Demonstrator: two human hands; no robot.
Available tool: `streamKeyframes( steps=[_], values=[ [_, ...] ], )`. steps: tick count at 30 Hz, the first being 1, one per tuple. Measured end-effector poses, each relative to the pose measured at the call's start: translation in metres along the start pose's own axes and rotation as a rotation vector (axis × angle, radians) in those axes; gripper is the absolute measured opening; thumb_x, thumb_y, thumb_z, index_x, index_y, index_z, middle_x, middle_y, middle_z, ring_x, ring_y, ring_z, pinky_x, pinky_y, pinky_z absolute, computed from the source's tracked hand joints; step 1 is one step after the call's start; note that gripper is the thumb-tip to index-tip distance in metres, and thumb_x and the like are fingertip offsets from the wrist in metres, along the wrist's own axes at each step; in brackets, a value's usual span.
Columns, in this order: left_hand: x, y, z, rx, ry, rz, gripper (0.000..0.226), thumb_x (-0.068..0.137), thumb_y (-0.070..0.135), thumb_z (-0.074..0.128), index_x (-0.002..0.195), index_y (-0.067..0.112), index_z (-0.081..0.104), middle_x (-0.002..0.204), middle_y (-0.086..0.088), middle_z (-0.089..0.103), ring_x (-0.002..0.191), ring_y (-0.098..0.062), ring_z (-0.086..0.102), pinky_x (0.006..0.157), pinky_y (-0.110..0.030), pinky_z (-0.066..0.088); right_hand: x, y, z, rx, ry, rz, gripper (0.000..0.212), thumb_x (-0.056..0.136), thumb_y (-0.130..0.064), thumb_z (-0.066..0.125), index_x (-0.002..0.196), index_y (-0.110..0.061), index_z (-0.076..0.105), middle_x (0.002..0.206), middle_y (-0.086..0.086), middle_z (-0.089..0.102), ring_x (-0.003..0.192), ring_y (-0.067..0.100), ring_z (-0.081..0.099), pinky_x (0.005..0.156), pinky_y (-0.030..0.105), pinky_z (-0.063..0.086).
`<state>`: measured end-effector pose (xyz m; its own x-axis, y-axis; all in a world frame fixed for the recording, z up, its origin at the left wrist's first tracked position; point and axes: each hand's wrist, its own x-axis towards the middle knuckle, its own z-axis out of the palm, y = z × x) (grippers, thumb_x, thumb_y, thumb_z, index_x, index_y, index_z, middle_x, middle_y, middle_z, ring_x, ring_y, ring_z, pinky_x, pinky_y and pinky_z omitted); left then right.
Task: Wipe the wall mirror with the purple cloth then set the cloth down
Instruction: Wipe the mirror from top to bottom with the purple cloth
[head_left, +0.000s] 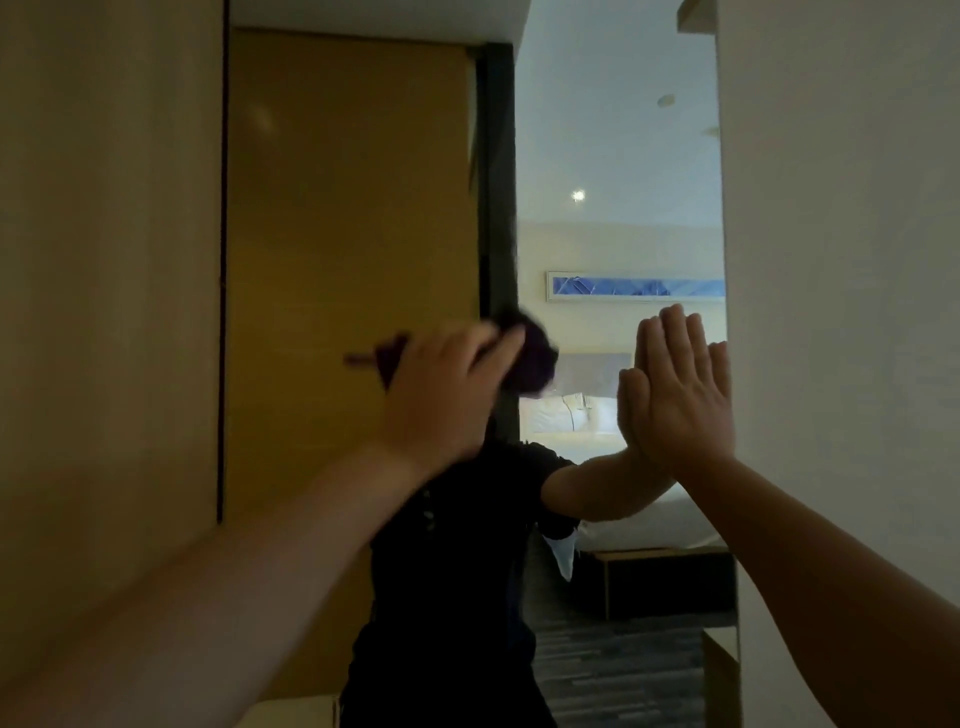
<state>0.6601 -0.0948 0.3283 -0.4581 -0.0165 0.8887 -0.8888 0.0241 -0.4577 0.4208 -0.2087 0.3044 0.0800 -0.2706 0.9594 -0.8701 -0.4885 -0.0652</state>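
The tall wall mirror (363, 182) fills the middle of the view, between a wooden panel on the left and a white wall on the right. My left hand (441, 395) presses a bunched dark purple cloth (530, 358) against the glass at mid height; the hand and cloth are blurred by motion. My right hand (680, 395) lies flat on the mirror's right edge, fingers straight and pointing up, with its reflection touching it. The mirror shows a person in a dark top, a wooden door and a bedroom.
A wooden wall panel (104, 260) borders the mirror on the left. A white wall (841, 260) borders it on the right. A pale surface edge (291, 712) shows at the bottom below the mirror.
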Motion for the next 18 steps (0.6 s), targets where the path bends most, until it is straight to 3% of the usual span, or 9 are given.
streamKeyframes(
  steps=[2,4,7,9,13,18],
  values=[
    [0.072,-0.018,0.001,0.066,0.022,-0.028,0.046,0.091,0.018,0.050,0.136,0.009,0.055,0.120,-0.018,0.059,0.108,-0.037,0.055,0.094,-0.048,0.045,0.000,0.000,0.003,0.008,0.025,-0.005,0.064,0.103,-0.048,0.005,0.156,-0.013,0.009,0.165,0.005,-0.001,0.152,0.023,-0.006,0.123,0.049,0.001],
    [0.137,-0.029,0.000,0.097,-0.034,-0.100,0.046,0.098,0.025,0.044,0.141,0.011,0.050,0.133,-0.014,0.056,0.123,-0.035,0.051,0.105,-0.047,0.039,-0.001,0.001,0.005,0.017,0.046,-0.008,0.063,0.103,-0.047,0.007,0.156,-0.012,0.011,0.165,0.006,0.002,0.153,0.023,-0.005,0.123,0.049,0.002],
    [0.177,-0.028,0.020,0.153,-0.224,-0.145,0.052,0.105,0.034,0.040,0.153,0.017,0.030,0.158,-0.006,0.033,0.147,-0.029,0.024,0.119,-0.047,0.019,-0.001,0.002,0.005,0.026,0.056,-0.011,0.063,0.103,-0.046,0.009,0.156,-0.012,0.013,0.165,0.008,0.006,0.153,0.024,-0.001,0.123,0.051,0.004],
    [0.165,-0.025,0.035,0.219,-0.262,-0.066,0.056,0.105,0.038,0.036,0.155,0.017,0.025,0.162,-0.005,0.025,0.149,-0.027,0.019,0.121,-0.047,0.015,-0.001,0.005,0.006,0.024,0.055,-0.017,0.064,0.103,-0.047,0.007,0.156,-0.012,0.013,0.165,0.008,0.007,0.153,0.024,-0.001,0.123,0.051,0.005],
    [0.134,-0.021,0.036,0.193,-0.198,0.019,0.056,0.102,0.038,0.038,0.153,0.015,0.032,0.159,-0.005,0.032,0.147,-0.025,0.026,0.119,-0.046,0.020,-0.002,0.007,0.006,0.041,0.081,-0.054,0.065,0.103,-0.047,0.008,0.156,-0.011,0.018,0.165,0.010,0.011,0.153,0.025,0.002,0.123,0.051,0.005],
    [0.068,0.020,0.030,0.179,-0.268,0.069,0.056,0.101,0.037,0.041,0.151,0.014,0.035,0.158,-0.008,0.033,0.147,-0.028,0.027,0.118,-0.049,0.018,-0.001,0.009,0.004,0.069,0.088,-0.077,0.062,0.103,-0.043,0.015,0.155,-0.011,0.020,0.164,0.009,0.012,0.153,0.024,0.002,0.123,0.049,0.003]
  ],
)
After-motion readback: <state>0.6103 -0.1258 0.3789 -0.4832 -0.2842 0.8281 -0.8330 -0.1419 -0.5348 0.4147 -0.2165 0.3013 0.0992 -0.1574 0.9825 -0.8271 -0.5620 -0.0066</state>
